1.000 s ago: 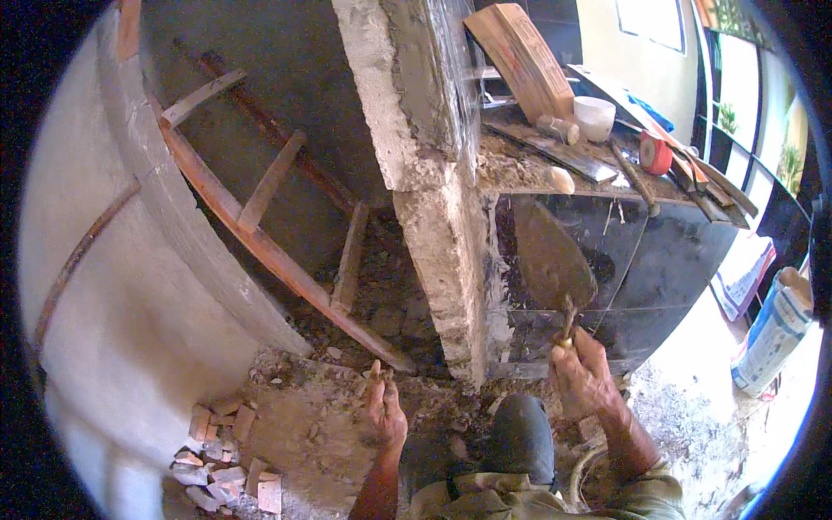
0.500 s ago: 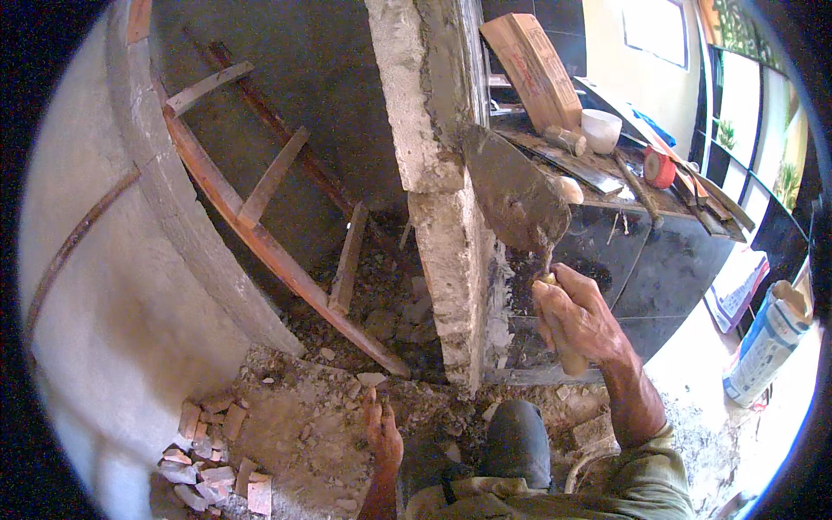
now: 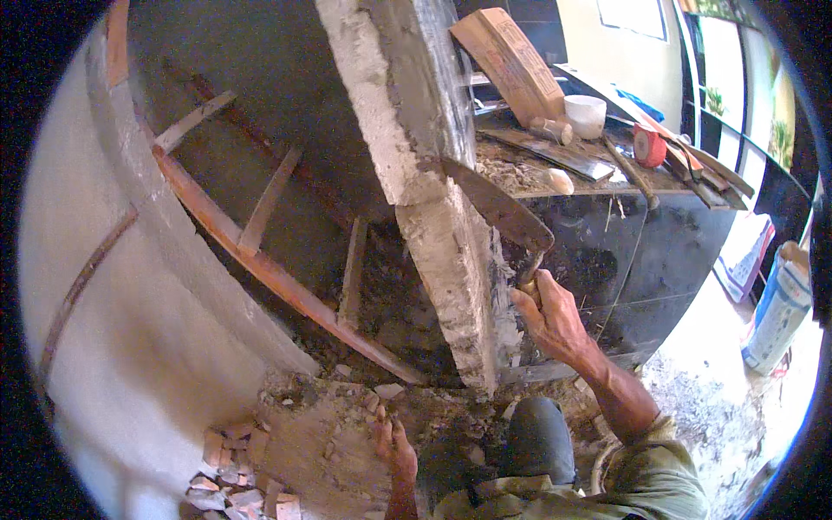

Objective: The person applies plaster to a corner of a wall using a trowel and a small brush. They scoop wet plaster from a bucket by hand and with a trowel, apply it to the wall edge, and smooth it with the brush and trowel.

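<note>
My right hand (image 3: 557,322) is wrapped round the handle of a masonry trowel (image 3: 505,208). The trowel's blade points up and to the left, tilted, with its tip at the edge of a rough masonry wall end (image 3: 440,234). Grey mortar coats the upper side face of that wall; whether the blade presses on it I cannot tell. Lower down, my left hand (image 3: 396,446) is empty with its fingers stretched out, above the rubble-strewn floor (image 3: 325,442) near my knee (image 3: 542,438).
A wooden ladder (image 3: 247,238) leans in the dark recess to the left. Broken bricks (image 3: 238,472) lie by the curved wall (image 3: 165,321). On the black-tiled counter (image 3: 598,251) are a cardboard box (image 3: 511,69), a white bowl (image 3: 585,115), a red tape roll (image 3: 648,146) and boards. A sack (image 3: 778,308) stands at right.
The trowel blade has turned from showing its broad face to a narrower, more edge-on view. My right hand has shifted slightly left, and the whole view has tilted a little.
</note>
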